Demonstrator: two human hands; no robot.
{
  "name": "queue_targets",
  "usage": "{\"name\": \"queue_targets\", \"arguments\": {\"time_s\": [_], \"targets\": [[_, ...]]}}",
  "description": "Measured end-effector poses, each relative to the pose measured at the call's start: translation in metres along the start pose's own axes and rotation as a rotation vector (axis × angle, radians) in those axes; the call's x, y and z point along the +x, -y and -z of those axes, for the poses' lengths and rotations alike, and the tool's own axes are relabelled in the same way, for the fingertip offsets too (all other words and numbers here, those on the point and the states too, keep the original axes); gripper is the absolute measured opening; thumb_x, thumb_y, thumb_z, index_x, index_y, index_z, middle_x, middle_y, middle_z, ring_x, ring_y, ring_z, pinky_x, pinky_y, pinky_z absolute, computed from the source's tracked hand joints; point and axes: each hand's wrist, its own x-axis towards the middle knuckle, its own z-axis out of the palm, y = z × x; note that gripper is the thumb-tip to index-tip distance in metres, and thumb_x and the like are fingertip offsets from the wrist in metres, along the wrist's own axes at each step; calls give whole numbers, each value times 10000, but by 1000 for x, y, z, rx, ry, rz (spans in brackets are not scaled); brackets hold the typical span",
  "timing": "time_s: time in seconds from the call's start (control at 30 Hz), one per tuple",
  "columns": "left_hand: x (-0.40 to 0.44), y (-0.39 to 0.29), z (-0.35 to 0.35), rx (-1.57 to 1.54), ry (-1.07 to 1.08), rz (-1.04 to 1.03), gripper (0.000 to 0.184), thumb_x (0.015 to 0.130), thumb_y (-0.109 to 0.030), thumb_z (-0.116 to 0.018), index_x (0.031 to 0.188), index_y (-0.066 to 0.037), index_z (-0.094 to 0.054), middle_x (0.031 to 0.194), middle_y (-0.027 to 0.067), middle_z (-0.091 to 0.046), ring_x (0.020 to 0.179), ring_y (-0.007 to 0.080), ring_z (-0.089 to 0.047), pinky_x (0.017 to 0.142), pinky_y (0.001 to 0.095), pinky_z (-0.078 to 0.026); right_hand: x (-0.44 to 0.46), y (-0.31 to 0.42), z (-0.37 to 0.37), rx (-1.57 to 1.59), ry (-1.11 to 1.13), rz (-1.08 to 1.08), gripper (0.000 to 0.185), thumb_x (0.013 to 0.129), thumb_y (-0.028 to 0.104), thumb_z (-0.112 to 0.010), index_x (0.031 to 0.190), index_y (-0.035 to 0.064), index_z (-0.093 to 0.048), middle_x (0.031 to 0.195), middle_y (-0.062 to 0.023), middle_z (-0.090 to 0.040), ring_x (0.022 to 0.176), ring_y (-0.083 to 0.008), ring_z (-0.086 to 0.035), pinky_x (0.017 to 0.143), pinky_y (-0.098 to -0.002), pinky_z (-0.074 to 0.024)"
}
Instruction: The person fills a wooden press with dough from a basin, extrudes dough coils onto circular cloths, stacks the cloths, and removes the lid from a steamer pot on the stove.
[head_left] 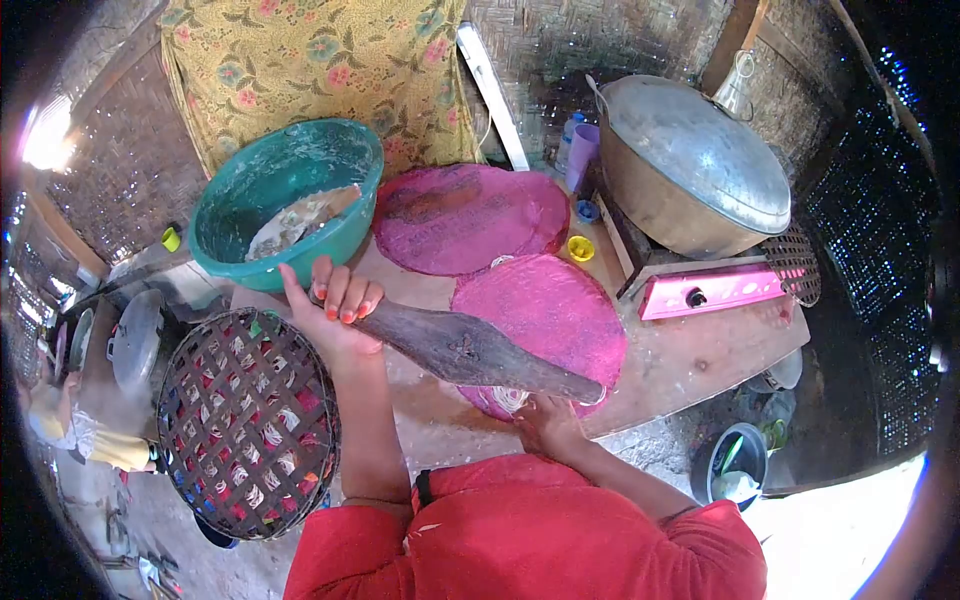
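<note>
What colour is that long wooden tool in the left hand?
Dark grey-brown; the long wooden tool shows best in the head view.

The large lidded pot (680, 215) sits on a pink-fronted stove (735, 293) with a black knob, a dark openwork disc (797, 262) just right of it. Left of the pot stand a lilac cup (583, 155) and a blue-capped bottle (570, 138); near its lower left, a blue dish (587, 211) and a yellow dish (580, 248) rest on the tabletop (690, 350). Farther left of it are a green basin (305, 150), smeared white inside, and a floral yellow cloth (320, 70). Below the pot, beyond the tabletop's edge, stands a dark bucket (708, 460).
</note>
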Motion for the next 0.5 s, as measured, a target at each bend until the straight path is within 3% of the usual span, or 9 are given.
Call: {"name": "queue_targets", "arguments": {"time_s": [0.03, 0.1, 0.13, 0.2, 0.33, 0.4, 0.47, 0.5], "targets": [[0, -1, 3, -14, 80, 11, 481, 958, -511, -340, 626, -165, -383, 417, -58, -341, 322, 78, -313, 426, 256, -322, -1, -3, -4, 0, -1, 2, 181, 794, 215, -604, 941, 112, -628, 951, -139, -598, 840, -336, -601, 684, -463, -491], [1, -3, 4, -2, 89, 9, 480, 958, -510, -340, 626, -165, -382, 415, -58, -336, 323, 77, -312, 427, 253, -321, -3, -7, -6, 205, 101, -224, 217, 780, 260, -642, 952, 128, -654, 971, -111, -591, 908, -324, -576, 768, -431, -452], [1, -3, 4, 9, 98, 10, 480, 958, -509, -341, 626, -165, -381, 413, -58, -331, 325, 77, -310, 427, 251, -319, -3, -9, -7, 205, 101, -225, 217, 780, 260, -642, 952, 128, -654, 971, -111, -591, 908, -324, -576, 768, -431, -452], [-1, -2, 0, 6, 68, 6, 481, 958, -509, -343, 623, -166, -379, 411, -59, -327, 326, 78, -306, 426, 250, -315, 0, -9, 0, 331, 105, -464, 215, 812, 290, -626, 925, 109, -645, 947, -124, -615, 884, -364, -585, 738, -428, -472], [-1, -1, -4, 7, 21, 5, 485, 957, -513, -344, 619, -166, -370, 411, -61, -322, 331, 76, -292, 423, 252, -303, 0, -25, -11, 196, 110, -460, 236, 827, 310, -629, 964, 119, -644, 957, -146, -603, 829, -380, -577, 712, -412, -481], [2, -3, -8, -1, 59, 24, 482, 956, -511, -348, 619, -166, -367, 410, -64, -308, 330, 75, -280, 422, 252, -299, -2, -45, -8, 174, -196, -194, 270, 813, 275, -624, 999, 78, -633, 863, -119, -643, 802, -291, -602, 725, -393, -483], [7, -6, -18, -10, 97, 42, 479, 956, -509, -351, 620, -167, -364, 410, -66, -295, 330, 75, -269, 422, 251, -295, 9, -47, 46, 630, -198, -163, 345, 862, 301, -594, 1106, 57, -600, 982, -86, -624, 870, -218, -563, 774, -339, -454], [10, -7, -30, 48, 77, 46, 483, 950, -520, -361, 620, -167, -363, 417, -69, -294, 338, 70, -272, 423, 249, -296, 24, -47, 80, 913, -19, -281, 363, 891, 290, -561, 1164, 50, -566, 1050, -86, -606, 934, -202, -549, 805, -336, -446]]}}
